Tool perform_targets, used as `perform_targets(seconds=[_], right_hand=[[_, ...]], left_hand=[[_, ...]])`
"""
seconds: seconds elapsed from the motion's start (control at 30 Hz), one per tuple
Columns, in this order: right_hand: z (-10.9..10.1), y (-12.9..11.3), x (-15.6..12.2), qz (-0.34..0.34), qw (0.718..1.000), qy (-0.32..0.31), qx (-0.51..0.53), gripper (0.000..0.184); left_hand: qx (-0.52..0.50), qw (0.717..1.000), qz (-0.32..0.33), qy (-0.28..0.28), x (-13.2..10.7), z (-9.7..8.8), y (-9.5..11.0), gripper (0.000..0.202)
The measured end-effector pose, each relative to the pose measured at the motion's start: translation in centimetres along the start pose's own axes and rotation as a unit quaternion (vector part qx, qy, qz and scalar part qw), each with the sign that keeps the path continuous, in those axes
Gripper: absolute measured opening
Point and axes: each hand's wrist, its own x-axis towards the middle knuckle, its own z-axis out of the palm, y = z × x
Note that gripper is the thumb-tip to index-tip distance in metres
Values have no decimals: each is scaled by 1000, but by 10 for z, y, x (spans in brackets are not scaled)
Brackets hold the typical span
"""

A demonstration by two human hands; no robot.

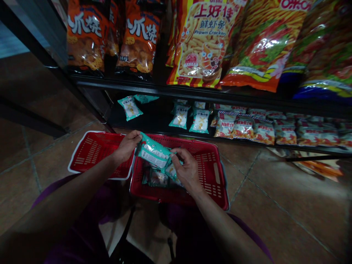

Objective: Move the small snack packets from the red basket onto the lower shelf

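Note:
Between my two hands a teal snack bag (pixel 154 153) is stretched out, its printed back label facing up. My left hand (pixel 128 146) is closed in a pinch on its left end. At its right end my right hand (pixel 187 167) pinches the other edge. The bag is above a red shopping basket (pixel 209 168) on the floor, which has several small snack bags (pixel 158 178) inside, partly hidden by the held bag and my right hand. To the left, touching or close by, stands a second red basket (pixel 95 148) with a white rim.
The lower black shelf (pixel 154 123) bears teal snack bags (pixel 180 115) and a row of white-and-red bags (pixel 264 130). On the upper shelf stand orange bags (pixel 140 44), prawn cracker bags (pixel 203 44) and larger noodle-pictured bags (pixel 266 44). A black shelf post (pixel 49 62) rises at left.

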Motion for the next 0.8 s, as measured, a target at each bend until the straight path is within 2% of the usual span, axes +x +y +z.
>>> perform_targets(seconds=[0.2, 0.3, 0.4, 0.63, 0.8], right_hand=[[2, 7, 1, 59, 998, -28, 0, 16], [3, 12, 1, 59, 996, -55, -26, 17], [3, 15, 0, 20, 996, -64, -67, 22], [4, 18, -3, -158, 972, -117, -127, 50], [4, 20, -2, -202, 960, -147, -129, 55]], left_hand=[[62, 998, -9, 22, 4, -2, -2, 11], [61, 998, -22, 27, 4, -2, 0, 9], [56, 998, -26, 17, 1, -3, 3, 8], [48, 997, -53, 27, -2, 0, 8, 7], [11, 997, -75, 30, -2, 2, 8, 9]])
